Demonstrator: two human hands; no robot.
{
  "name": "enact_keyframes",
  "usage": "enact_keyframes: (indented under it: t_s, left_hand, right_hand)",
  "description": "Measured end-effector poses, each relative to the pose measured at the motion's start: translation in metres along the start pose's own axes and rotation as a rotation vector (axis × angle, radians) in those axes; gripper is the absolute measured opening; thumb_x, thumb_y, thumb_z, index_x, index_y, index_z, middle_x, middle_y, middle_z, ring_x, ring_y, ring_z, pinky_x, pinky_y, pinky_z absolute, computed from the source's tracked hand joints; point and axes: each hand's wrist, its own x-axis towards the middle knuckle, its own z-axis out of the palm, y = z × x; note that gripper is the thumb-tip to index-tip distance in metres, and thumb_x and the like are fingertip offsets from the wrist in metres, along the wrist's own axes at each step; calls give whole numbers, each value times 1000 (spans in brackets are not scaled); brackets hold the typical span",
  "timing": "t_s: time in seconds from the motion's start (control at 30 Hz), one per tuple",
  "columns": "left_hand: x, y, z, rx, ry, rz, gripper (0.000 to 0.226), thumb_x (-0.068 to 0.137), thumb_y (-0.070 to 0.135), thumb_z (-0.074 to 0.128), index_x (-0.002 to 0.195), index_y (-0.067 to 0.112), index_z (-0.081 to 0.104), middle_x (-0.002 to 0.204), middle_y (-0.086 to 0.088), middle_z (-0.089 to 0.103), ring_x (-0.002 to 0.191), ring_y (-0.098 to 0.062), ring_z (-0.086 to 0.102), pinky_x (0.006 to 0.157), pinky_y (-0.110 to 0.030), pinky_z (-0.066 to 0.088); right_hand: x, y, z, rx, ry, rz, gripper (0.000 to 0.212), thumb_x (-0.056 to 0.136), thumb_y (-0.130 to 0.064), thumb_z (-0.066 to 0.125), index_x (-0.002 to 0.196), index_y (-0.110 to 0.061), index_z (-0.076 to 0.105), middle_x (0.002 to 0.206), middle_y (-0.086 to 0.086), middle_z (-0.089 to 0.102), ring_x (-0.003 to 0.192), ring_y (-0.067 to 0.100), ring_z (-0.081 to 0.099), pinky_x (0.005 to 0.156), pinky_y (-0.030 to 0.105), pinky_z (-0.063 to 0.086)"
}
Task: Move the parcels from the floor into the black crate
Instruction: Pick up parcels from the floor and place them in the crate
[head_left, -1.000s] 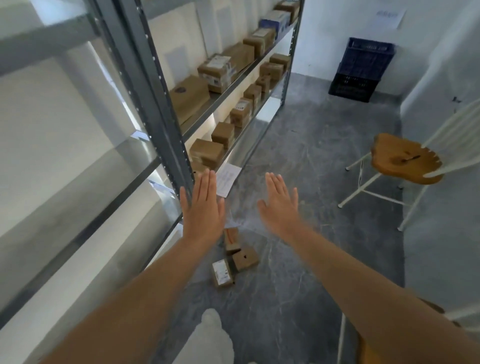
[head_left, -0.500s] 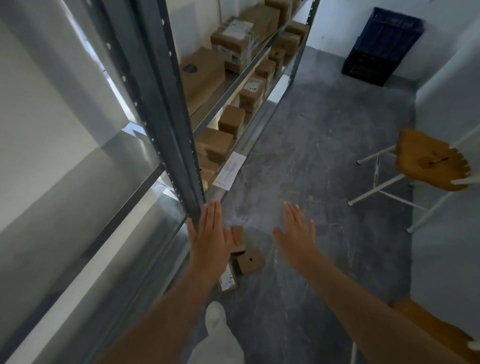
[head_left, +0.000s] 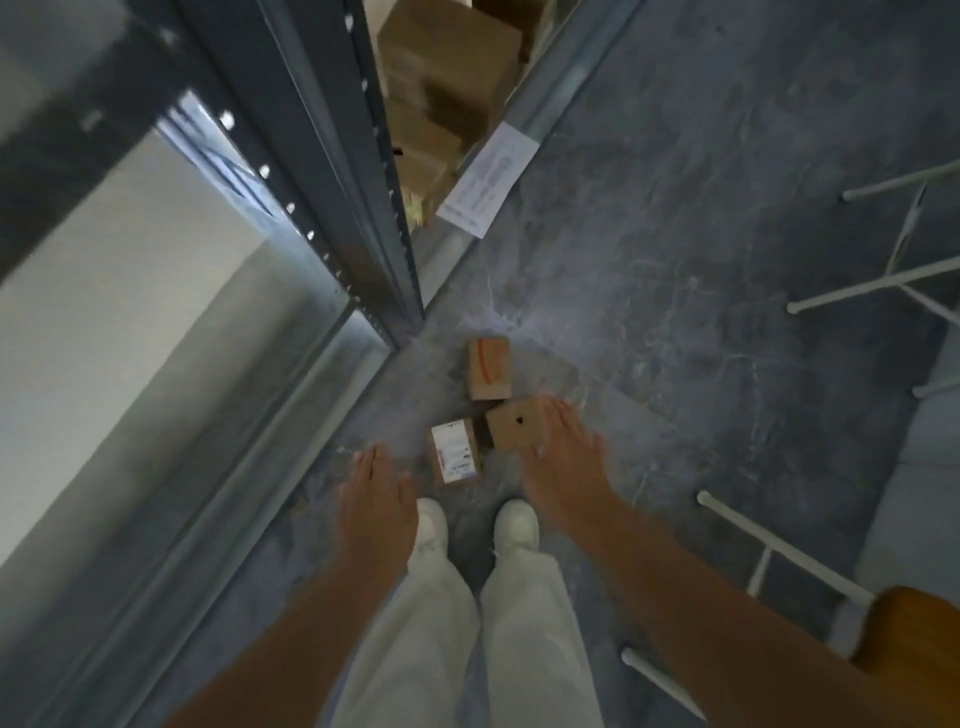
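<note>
Three small cardboard parcels lie on the grey floor just ahead of my feet. One with red tape (head_left: 489, 367) is farthest. A parcel with a black mark (head_left: 511, 423) lies beside it, and a parcel with a white label (head_left: 454, 451) is nearest. My right hand (head_left: 558, 454) hovers open at the right edge of the black-marked parcel, covering part of it. My left hand (head_left: 375, 496) is open, left of the labelled parcel, holding nothing. The black crate is out of view.
A grey metal shelf post (head_left: 358, 208) stands just left of the parcels, with larger boxes (head_left: 447, 83) on the low shelf and a white paper sheet (head_left: 488, 179) on its edge. White chair legs (head_left: 878, 283) stand at right, and another chair (head_left: 779, 571) at lower right.
My view has tilted down to the floor and both hands have dropped toward the parcels. The crate and upper shelves have left the view.
</note>
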Motion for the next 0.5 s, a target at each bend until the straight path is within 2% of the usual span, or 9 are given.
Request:
enact_keyframes:
  t_s: [0.07,0.17,0.23,0.3,0.37,0.43,0.47,0.5]
  left_hand:
    - [17,-11,28,-95,-50,-66,45,100,7,44,144,-3,39,152,-22,38,140,-34,36,114,-43,30]
    - [38,-23,69,-184,-136,-194,49,102,9,39,150,1,30,151,-24,37,137,-38,40,112,-48,33]
    - [51,-30,95,-190,-158,-249,49,103,11,39,150,1,31,154,-21,35,141,-34,35,116,-43,27]
    - [69,-38,118,-240,-152,-295,45,103,10,40,147,1,36,151,-18,40,137,-32,41,112,-37,31]
    - [92,-46,141,-280,-159,-339,35,102,7,41,135,-4,48,138,-21,51,127,-34,49,102,-32,35]
    - [116,-60,165,-334,-217,-388,27,101,4,39,122,-8,54,124,-24,57,119,-38,53,98,-39,37]
    - [130,-65,173,-371,-253,-427,25,101,2,40,116,-5,58,115,-19,62,112,-36,57,96,-38,40]
    - [145,-70,183,-451,-292,-443,22,98,-1,42,105,3,63,99,-10,65,97,-28,62,88,-32,45]
  right_hand:
    - [26,17,28,-28,-39,13,61,101,-23,39,156,-14,15,163,2,16,150,18,13,120,47,14]
    - [60,44,70,-40,-155,90,62,101,-24,38,157,-14,13,163,5,15,150,22,16,120,45,16]
    - [78,56,100,90,-234,142,57,99,-20,41,153,-13,23,156,10,31,140,29,36,115,44,29]
    - [101,67,131,176,-284,136,47,99,-18,44,144,-15,36,143,11,47,126,30,50,105,40,40]
    - [128,76,160,273,-353,176,38,99,-18,46,137,-16,46,133,10,54,116,27,55,95,38,43]
    - [152,85,190,358,-402,200,27,100,-16,47,126,-14,54,118,10,59,104,23,55,92,40,46]
    - [165,90,203,382,-417,197,20,100,-16,47,118,-16,57,109,6,58,101,21,53,91,40,46]
    - [180,94,214,390,-433,195,16,100,-17,47,112,-20,58,104,-1,57,101,20,52,90,38,45]
